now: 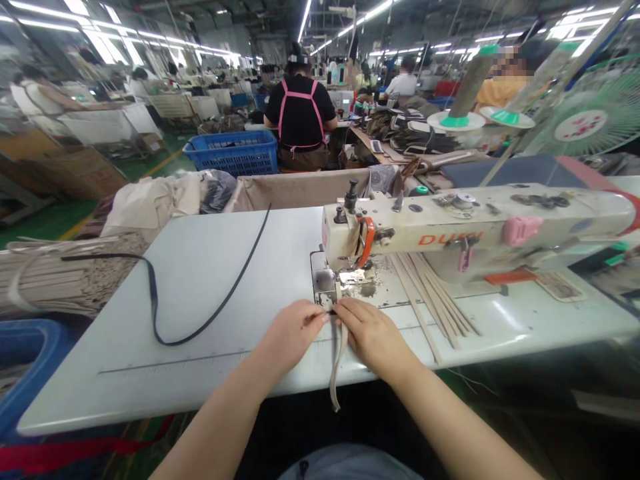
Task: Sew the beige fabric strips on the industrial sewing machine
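Observation:
A narrow beige fabric strip (pixel 342 347) runs from the presser foot area of the sewing machine (pixel 450 230) and hangs over the table's front edge. My right hand (pixel 375 337) holds it just in front of the needle plate (pixel 326 299), fingers closed together. My left hand (pixel 297 333) is beside it, thumb and fingertips pinched at a small dark bit I cannot make out. Both hands' fingertips nearly meet there. More loose beige strips (pixel 435 300) lie under the machine arm, to the right of my right hand.
A long black strip (pixel 197 331) curves across the white table (pixel 120 393) on the left. At the left edge are a tied bundle of beige strips (pixel 75 283) and a blue tub (pixel 35 333). Thread cones (pixel 463 100) and a fan (pixel 583 123) stand right. A person (pixel 303 110) sits ahead.

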`<state>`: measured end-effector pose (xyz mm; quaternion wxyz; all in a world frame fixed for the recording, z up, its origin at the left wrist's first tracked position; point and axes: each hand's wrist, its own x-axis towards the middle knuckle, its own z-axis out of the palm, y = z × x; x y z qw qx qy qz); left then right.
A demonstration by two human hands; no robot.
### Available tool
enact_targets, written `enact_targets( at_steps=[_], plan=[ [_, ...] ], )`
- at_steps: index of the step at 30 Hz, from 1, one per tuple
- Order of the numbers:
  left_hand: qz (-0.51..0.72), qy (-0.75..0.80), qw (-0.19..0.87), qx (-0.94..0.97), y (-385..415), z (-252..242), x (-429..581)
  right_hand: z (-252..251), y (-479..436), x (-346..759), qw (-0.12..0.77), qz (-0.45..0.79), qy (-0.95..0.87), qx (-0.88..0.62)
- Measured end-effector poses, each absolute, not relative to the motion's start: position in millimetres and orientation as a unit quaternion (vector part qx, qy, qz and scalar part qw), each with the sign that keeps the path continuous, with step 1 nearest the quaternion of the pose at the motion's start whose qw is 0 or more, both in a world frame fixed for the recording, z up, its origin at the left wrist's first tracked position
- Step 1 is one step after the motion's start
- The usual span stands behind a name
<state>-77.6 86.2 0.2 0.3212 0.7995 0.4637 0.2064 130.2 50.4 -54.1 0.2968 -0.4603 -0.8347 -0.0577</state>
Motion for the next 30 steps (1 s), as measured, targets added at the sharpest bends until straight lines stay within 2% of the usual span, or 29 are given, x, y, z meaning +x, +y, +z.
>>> enact_targets(
  at_steps=[6,9,30],
  plan=[
    [0.277,0.350,0.115,0.887,120,-39,-57,-58,54,141,0.307,-0.057,-0.827,-0.467],
    [0.282,0.348,0.061,0.892,124,-51,-54,-62,57,145,0.312,-0.049,-0.826,-0.468],
    [0.250,0.369,0.041,0.894,119,-54,-53,-62,57,144,0.303,-0.038,-0.826,-0.474]
  ],
)
